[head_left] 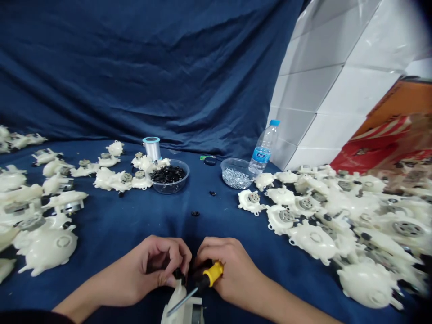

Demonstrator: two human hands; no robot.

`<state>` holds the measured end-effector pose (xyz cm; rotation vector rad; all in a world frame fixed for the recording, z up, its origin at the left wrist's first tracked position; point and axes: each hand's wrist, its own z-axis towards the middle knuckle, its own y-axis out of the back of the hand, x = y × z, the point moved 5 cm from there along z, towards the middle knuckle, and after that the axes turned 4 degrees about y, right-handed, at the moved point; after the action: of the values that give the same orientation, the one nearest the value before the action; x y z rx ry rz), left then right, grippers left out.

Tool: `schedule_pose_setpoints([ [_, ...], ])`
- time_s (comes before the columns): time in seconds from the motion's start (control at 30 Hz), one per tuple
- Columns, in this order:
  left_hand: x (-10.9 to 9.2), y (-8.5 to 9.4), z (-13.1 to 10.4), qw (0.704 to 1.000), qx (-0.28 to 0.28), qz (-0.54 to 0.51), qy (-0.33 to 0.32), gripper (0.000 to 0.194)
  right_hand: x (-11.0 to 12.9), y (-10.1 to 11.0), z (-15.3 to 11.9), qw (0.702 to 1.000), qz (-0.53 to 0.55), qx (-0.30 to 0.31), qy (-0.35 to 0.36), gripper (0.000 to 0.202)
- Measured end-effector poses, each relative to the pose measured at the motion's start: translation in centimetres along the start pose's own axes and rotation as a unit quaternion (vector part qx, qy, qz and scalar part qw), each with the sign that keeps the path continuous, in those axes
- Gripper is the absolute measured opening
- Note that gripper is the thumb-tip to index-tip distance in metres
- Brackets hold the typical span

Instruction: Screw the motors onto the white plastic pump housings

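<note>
My left hand (148, 270) is closed, its thumb and fingers pinching a small black part (179, 274) at the tip of a white plastic housing (173, 303). A metal motor end shows on the housing's right side, and the frame's lower edge cuts it off. My right hand (229, 265) is curled around a screwdriver (213, 274) with a yellow and black handle. The screwdriver's shaft points down and left, crossing in front of the housing. Its fingertips lie close to the left hand's and are partly hidden.
A clear bowl of black parts (182, 184) and a bowl of screws (232, 185) stand ahead. Beyond them are a wire spool (151, 149) and a water bottle (262, 153). White housings (50, 245) lie left, and more housings (313, 240) are piled right. Small black pieces (195, 213) lie between.
</note>
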<state>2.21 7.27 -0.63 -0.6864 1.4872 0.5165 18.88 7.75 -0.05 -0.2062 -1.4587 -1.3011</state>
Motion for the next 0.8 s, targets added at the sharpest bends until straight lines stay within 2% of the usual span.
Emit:
schedule_pose_setpoints([
  [0.1, 0.2, -0.1, -0.1, 1.000, 0.003, -0.010, -0.009, 0.028, 0.4, 1.0, -0.3, 0.997, 0.065, -0.025, -0.019, 0.010],
  [0.23, 0.3, -0.2, -0.1, 1.000, 0.000, -0.022, -0.013, 0.025, 1.2, 1.3, -0.6, 0.983, 0.167, -0.031, -0.068, 0.014],
  [0.37, 0.5, -0.1, -0.1, 0.999, -0.007, -0.038, -0.003, 0.024, 1.2, 0.3, -0.7, 0.935, 0.333, -0.032, -0.118, 0.014],
  [0.43, 0.6, 0.1, -0.1, 0.999, -0.012, -0.045, 0.002, 0.024, 0.7, -0.3, -0.8, 0.917, 0.371, -0.038, -0.141, 0.011],
  [0.5, 0.7, 0.1, -0.1, 0.999, -0.015, -0.048, 0.001, 0.024, 0.2, -0.6, -0.8, 0.917, 0.368, -0.043, -0.148, 0.008],
  [0.67, 0.7, 0.0, -0.1, 0.998, -0.026, -0.054, -0.003, 0.025, 0.1, -0.9, -0.8, 0.948, 0.297, -0.044, -0.110, 0.005],
  [0.8, 0.5, 0.0, 0.1, 0.998, -0.030, -0.055, -0.005, 0.026, -0.3, -0.7, -1.1, 0.955, 0.216, -0.066, -0.192, 0.011],
])
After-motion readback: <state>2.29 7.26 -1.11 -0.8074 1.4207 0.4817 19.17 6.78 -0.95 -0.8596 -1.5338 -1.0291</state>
